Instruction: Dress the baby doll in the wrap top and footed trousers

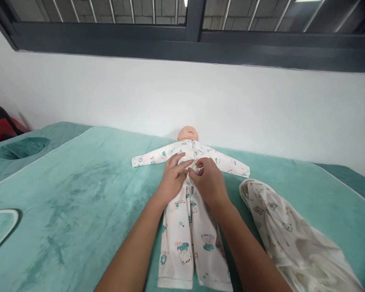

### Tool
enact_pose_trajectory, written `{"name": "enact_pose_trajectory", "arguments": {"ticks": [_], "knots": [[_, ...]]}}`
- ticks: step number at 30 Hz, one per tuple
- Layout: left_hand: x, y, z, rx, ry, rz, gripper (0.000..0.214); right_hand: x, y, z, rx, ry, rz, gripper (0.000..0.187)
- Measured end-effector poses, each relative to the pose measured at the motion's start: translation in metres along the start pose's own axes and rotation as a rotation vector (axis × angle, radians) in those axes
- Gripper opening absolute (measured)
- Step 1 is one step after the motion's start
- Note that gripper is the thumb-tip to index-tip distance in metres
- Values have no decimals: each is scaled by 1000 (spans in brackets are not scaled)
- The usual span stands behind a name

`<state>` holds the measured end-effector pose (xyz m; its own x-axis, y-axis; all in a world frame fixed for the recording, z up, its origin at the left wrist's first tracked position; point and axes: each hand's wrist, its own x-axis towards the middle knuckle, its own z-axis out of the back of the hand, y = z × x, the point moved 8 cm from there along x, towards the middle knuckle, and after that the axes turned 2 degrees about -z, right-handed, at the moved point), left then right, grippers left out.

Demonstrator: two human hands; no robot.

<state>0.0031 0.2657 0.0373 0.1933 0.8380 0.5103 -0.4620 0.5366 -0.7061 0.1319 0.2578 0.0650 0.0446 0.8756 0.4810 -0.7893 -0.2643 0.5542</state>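
Note:
A baby doll (188, 132) lies on its back in a white printed baby shirt (153, 157), its sleeves spread out to both sides. White printed baby pants (182, 243) cover its legs, which point toward me. My left hand (173, 178) rests on the shirt's front near the waist, fingers stretched and apart. Beside it, my right hand (209, 178) is closed in a pinch at the middle of the shirt front. A bit of pale fabric shows by its fingertips, though the exact part is mostly hidden.
Teal plush covering (88, 202) spreads under the doll. A crumpled white cloth with bear prints (291, 231) lies at the right. A white curved frame (13, 215) is at the left edge, and a black-and-red object (0, 125) at far left. Behind stands a white wall (109, 93) below a barred window.

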Motion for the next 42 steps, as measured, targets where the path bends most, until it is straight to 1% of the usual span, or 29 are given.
{"name": "enact_pose_trajectory", "arguments": {"ticks": [4,8,18,20,25,29,32,34,37,39,42], "knots": [[5,1,-1,-14,20,6,38,5,-3,-6,-144,36,-45,16],[8,2,0,-8,10,7,40,13,-4,-9,-153,100,-77,18],[11,0,-1,72,13,-10,35,18,-18,-7,215,394,-71,8],[11,-1,-1,89,11,-25,35,18,-21,-8,263,419,-86,9],[14,-8,-5,176,41,-70,43,20,-26,-7,334,362,-143,10],[19,-9,-6,177,67,-43,45,21,-27,-7,334,266,-148,10],[22,-8,-9,200,75,-27,46,20,-28,-11,327,230,-151,10],[23,-8,-10,216,69,-27,40,21,-32,-11,314,184,-182,9],[23,-9,-12,226,60,-39,30,21,-42,-8,346,116,-272,9],[21,-11,-10,210,39,-44,28,21,-47,-9,403,118,-316,9],[20,-10,-5,151,-18,-11,26,19,-49,-10,453,126,-349,10]]}}
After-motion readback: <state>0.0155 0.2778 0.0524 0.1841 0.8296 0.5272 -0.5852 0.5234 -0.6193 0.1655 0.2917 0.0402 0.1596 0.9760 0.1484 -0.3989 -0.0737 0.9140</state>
